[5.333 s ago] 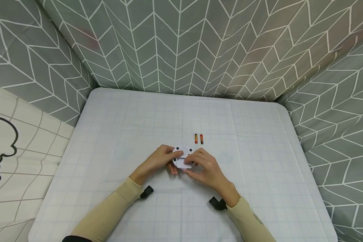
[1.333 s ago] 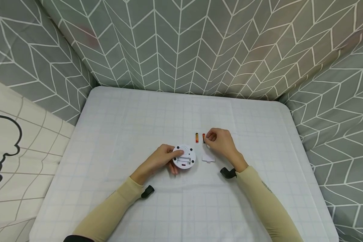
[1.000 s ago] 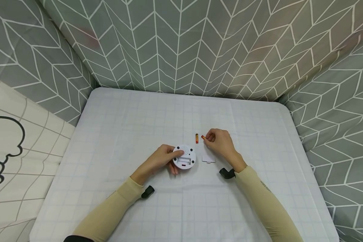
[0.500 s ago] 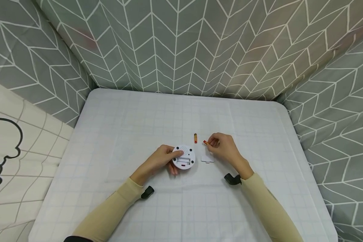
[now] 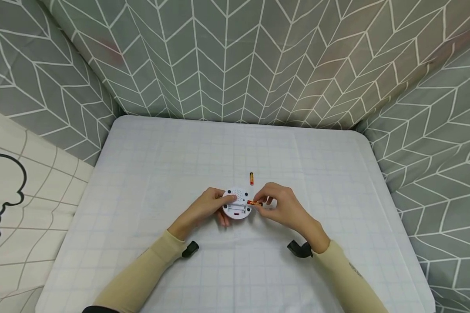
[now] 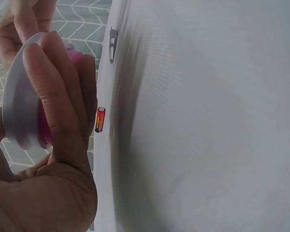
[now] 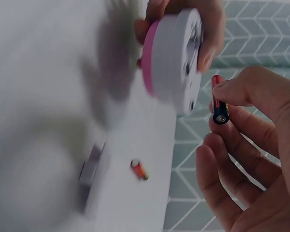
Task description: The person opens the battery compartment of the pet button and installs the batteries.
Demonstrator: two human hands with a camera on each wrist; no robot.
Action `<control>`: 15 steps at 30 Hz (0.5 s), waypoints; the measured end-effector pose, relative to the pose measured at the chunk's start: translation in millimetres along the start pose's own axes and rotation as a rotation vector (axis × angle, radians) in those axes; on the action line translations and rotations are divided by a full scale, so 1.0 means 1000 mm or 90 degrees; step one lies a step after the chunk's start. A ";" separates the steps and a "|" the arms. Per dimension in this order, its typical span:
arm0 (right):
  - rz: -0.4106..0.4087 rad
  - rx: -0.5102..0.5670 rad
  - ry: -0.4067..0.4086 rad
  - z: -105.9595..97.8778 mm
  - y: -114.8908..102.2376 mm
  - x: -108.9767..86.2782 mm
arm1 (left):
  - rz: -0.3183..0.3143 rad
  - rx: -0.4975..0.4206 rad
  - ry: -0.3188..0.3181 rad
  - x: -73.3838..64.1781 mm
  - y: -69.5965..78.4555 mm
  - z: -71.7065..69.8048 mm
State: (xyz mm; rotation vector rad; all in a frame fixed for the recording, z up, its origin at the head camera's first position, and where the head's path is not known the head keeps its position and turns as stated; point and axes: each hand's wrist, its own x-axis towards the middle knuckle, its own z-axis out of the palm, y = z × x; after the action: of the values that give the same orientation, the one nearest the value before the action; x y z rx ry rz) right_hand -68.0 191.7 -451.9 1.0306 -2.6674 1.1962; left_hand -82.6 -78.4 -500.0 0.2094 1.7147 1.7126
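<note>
My left hand (image 5: 211, 204) grips a round white device (image 5: 235, 213) with its underside turned up, thumb across the top and fingers beneath. Small holes, dark feet and an uncovered battery compartment show on that underside; the right wrist view reveals a pink band (image 7: 148, 58) on its opposite face. Between thumb and fingertips, my right hand (image 5: 283, 206) pinches a red-and-black battery (image 7: 218, 99), lying sideways at the device's right edge in the head view. A second battery (image 5: 251, 178) lies on the table beyond the device. The loose white cover (image 7: 93, 181) is mostly hidden by my right hand in the head view.
A white cloth with a faint grid covers the table (image 5: 172, 152). Grey curtains (image 5: 227, 61) with white zigzag lines stand along the back and sides. Black wrist mounts (image 5: 299, 249) sit at both of my sleeves.
The cover has come off the device and been laid on the table. My right hand has picked up one battery and brought it left to the device. The left hand has stayed put.
</note>
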 end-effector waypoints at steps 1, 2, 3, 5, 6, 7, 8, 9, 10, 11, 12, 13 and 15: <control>-0.005 0.004 -0.005 0.001 -0.003 0.001 | 0.001 0.002 -0.001 0.000 0.000 0.000; -0.007 0.004 -0.010 0.003 -0.006 0.001 | 0.002 0.002 -0.001 0.000 0.000 0.000; -0.009 0.004 -0.016 0.005 -0.008 0.002 | 0.002 0.001 -0.001 -0.001 0.001 0.000; -0.013 -0.003 -0.025 0.008 -0.011 0.003 | 0.001 0.001 0.001 -0.002 0.001 0.000; -0.016 -0.008 -0.030 0.010 -0.012 0.004 | 0.002 0.002 0.002 -0.002 0.001 0.000; -0.020 -0.014 -0.034 0.012 -0.013 0.004 | 0.003 0.003 0.003 -0.002 0.001 0.000; -0.022 -0.021 -0.036 0.013 -0.013 0.005 | 0.004 0.003 0.004 -0.002 0.001 0.000; -0.026 -0.025 -0.038 0.014 -0.013 0.005 | 0.004 0.005 0.003 -0.003 0.001 0.000; -0.030 -0.030 -0.037 0.016 -0.013 0.005 | 0.004 0.006 0.003 -0.003 0.001 0.000; -0.033 -0.034 -0.038 0.017 -0.013 0.005 | 0.005 0.007 0.002 -0.003 0.001 0.000; -0.034 -0.035 -0.038 0.017 -0.013 0.005 | 0.005 0.008 0.001 -0.003 0.001 0.000; -0.036 -0.036 -0.037 0.018 -0.013 0.005 | 0.005 0.008 0.000 -0.004 0.001 0.000; -0.039 -0.037 -0.036 0.019 -0.013 0.005 | 0.005 0.008 -0.001 -0.004 0.001 0.000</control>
State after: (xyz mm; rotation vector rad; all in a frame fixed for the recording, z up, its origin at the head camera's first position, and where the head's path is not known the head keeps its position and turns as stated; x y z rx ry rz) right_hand -59.8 170.1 -455.5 1.1453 -2.6739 1.0873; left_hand -79.6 -80.4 -498.0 0.2232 1.7260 1.7073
